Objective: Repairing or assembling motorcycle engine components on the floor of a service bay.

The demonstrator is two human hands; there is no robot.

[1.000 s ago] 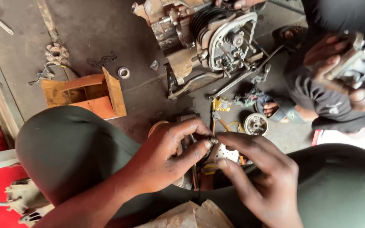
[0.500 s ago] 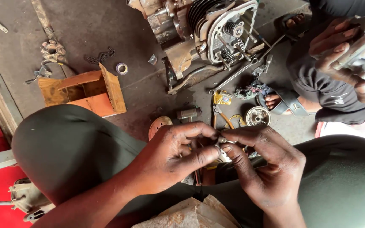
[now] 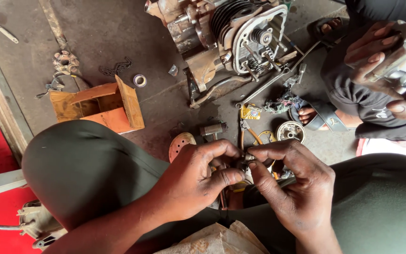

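orange box (image 3: 104, 106) on floor, left. left hand (image 3: 198, 181) and right hand (image 3: 292, 186), fingertips pinching small metal part (image 3: 248, 157) together above knees. stripped engine (image 3: 233, 40) behind, valve springs exposed. fitting unfinished, apparently; loose parts around.

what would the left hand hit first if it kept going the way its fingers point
Most likely the right hand: the left hand points right, and both already pinch the same small metal part, so their fingertips nearly touch.
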